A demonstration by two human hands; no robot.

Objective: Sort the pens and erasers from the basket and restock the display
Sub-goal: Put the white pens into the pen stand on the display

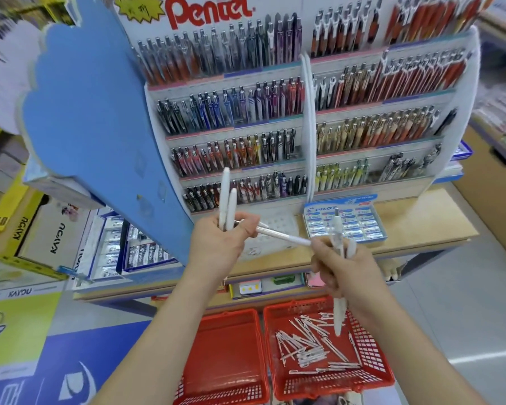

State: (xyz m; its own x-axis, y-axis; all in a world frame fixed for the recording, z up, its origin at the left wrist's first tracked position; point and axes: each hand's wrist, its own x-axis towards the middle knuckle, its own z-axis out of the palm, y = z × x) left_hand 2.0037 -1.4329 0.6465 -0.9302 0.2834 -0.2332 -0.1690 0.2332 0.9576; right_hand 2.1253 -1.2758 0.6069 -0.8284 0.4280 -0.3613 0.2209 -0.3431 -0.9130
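From the head camera, the left hand [219, 241] gripped two white pens [228, 200] upright, fingers curled round their lower ends, in front of the pen display [310, 112]. A third pen [281, 234] slanted from its thumb across to the right hand [339, 267], whose fingers were closed round a few more pens [337, 229] held upright. Below, a red basket [374, 372] held a heap of loose pens [310, 346]; a second basket [225, 346] stood just beside it. A box of erasers [360, 223] sat under the display.
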